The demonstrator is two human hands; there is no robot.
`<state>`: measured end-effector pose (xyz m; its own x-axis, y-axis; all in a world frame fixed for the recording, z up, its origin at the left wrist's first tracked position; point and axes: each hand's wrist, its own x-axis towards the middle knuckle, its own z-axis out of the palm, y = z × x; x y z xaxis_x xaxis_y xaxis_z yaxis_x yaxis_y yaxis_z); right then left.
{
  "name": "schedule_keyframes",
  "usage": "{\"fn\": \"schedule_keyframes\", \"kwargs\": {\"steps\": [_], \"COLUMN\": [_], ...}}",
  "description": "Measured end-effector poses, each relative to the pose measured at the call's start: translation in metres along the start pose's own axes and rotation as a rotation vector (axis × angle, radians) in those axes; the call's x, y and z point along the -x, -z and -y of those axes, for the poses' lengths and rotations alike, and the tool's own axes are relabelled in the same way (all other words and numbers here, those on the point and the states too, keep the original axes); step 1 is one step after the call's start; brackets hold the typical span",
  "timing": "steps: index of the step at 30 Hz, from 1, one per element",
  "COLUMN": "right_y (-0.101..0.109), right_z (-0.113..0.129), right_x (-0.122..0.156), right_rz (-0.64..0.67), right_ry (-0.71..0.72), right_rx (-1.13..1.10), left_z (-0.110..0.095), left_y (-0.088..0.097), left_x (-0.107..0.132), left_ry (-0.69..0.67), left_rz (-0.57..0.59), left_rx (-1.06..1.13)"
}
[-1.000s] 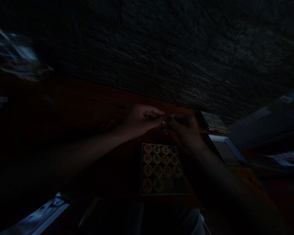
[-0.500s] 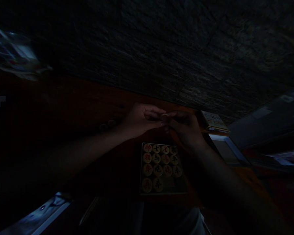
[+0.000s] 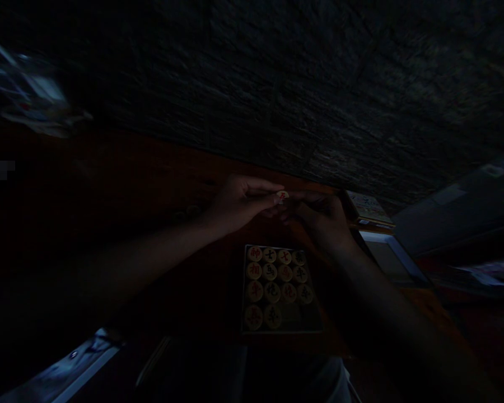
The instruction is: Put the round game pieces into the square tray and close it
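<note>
A round xiangqi piece [image 3: 282, 195] with a red character is tilted up above the table, its face turned toward me. My left hand [image 3: 243, 204] pinches it between thumb and fingers. Against its right side are the bent, closed fingertips of my right hand [image 3: 315, 215], gripping it too. Below both hands lies a shallow square box [image 3: 292, 331] with rows of xiangqi pieces [image 3: 270, 272] face up, some red and some black. Its front right corner holds no pieces. Dim light hides the exact finger contact.
Left of my left wrist, a couple of dim round pieces [image 3: 193, 211] lie on the brown wooden table [image 3: 151, 162]. A patterned box [image 3: 367, 207] and a pale-rimmed tray [image 3: 386, 254] sit at the right. Behind stands a dark stone wall [image 3: 252, 78].
The xiangqi piece has turned, so its red character now shows toward me. Both hands stay at nearly the same spot above the box.
</note>
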<state>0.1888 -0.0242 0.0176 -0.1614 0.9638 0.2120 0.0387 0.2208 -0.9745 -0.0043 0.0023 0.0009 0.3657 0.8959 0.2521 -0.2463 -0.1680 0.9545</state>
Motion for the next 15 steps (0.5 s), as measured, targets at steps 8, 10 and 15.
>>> {"fn": "schedule_keyframes", "kwargs": {"steps": [8,10,15], "right_y": [-0.0041,-0.0047,-0.0044], "right_z": [0.0052,0.0054,0.0048], "right_x": [0.0010,0.0013,0.0018], "right_rz": [-0.031,-0.037,-0.041], "right_ry": [-0.020,-0.021,0.001], "right_rx": [0.071,0.087,0.078], "left_z": [-0.0024,-0.0028,-0.0027], "left_y": [-0.0020,-0.0022,-0.0024], "left_x": [0.0016,0.0022,0.0031], "left_ry": [-0.019,-0.023,-0.067], "left_rz": [0.006,0.014,0.090], "left_rx": [-0.064,-0.083,-0.153]}}
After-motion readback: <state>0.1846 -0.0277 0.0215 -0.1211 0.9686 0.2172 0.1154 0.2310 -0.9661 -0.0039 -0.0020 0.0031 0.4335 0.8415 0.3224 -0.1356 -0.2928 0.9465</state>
